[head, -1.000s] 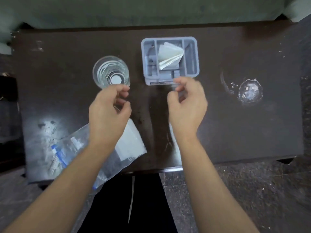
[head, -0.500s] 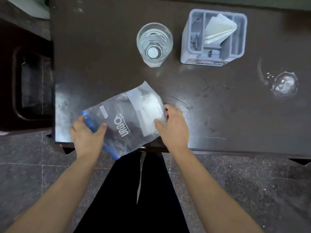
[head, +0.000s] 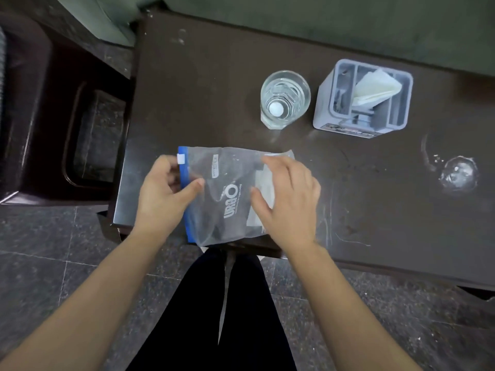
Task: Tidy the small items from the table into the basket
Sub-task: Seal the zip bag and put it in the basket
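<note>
A clear zip bag with a blue seal strip and white lettering lies at the table's near edge. My left hand pinches its blue end between thumb and fingers. My right hand rests on the bag's other end, fingers spread over a white insert inside it. The grey plastic basket stands at the back right with folded white paper in its middle compartment. A clear drinking glass stands just left of the basket.
The dark table carries a wet patch at the right. A dark stool or side table stands to the left of the table. My legs in black trousers are below the near edge, over grey floor tiles.
Both hands came down from near the basket onto the zip bag. The bag has been turned so its blue strip faces left, and it sits further onto the table.
</note>
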{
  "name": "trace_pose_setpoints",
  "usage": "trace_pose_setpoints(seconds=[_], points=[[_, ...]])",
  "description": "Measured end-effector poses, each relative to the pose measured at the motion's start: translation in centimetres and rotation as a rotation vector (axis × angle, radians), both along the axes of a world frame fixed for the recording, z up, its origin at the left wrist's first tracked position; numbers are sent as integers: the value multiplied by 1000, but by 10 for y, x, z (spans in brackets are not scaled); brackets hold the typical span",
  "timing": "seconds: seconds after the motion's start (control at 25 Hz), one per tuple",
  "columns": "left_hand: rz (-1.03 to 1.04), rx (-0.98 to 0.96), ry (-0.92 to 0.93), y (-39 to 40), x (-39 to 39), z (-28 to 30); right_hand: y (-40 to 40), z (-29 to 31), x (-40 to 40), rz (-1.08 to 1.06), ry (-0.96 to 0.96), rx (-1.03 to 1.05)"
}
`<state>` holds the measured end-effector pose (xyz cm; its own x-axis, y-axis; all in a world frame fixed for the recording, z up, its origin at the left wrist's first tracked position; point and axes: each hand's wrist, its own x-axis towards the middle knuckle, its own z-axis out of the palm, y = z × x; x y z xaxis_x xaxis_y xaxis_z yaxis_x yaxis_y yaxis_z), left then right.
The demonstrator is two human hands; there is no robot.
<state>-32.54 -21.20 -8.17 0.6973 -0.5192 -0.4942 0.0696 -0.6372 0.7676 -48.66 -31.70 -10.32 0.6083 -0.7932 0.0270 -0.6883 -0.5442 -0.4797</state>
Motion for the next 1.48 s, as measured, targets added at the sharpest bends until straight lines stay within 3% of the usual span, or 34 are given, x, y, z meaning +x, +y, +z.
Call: trace_pose_setpoints(seconds=[0.24, 0.4, 0.52, 0.72, 0.88, 1.04, 1.2, 1.48], points=[[-295, -128, -104, -18, 4, 49, -31, 65, 58, 257, -180, 333], [-383, -227, -119, -23, 8, 106, -44, 120, 50, 178, -311, 610], [-437, -291, -196, -29, 12, 156, -39, 164, 43, 115, -437, 653], [-409, -434, -351, -49, 15, 219, -28, 224, 44, -8, -663, 592], [-372, -568, -526, -49, 20, 254, -31, 266, 48, 8, -637, 431], [-416, -613, -571, -48, 22, 277, -27, 297, 52, 1, -603, 208], [-475, -580, -610, -45, 35, 289, -32, 322, 48, -98, -642, 124], [-454, -464, -614, -35, 69, 300, -71, 343, 23, -281, -850, 192]])
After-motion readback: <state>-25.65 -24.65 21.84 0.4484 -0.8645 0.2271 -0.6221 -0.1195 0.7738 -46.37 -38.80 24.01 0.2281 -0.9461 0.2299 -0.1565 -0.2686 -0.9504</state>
